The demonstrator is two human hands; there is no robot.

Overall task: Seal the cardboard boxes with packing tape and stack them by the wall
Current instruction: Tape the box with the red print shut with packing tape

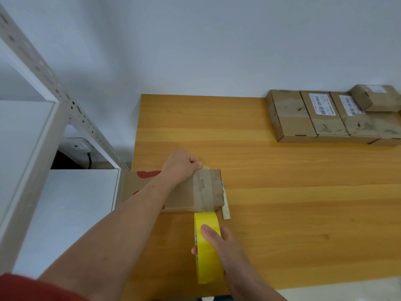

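Closest to you, your right hand [219, 246] grips the yellow tape roll [208, 263], with the thumb on top and the fingers curled round it. The roll stands on edge just at the near side of the cardboard box [182, 194]. The tape strip [204, 187] runs straight away from you, across the box's long axis. At the far edge your left hand [182, 165] curls over the box. Probably it holds the strip's end there. Sealed boxes [314, 118] lie by the wall, far right.
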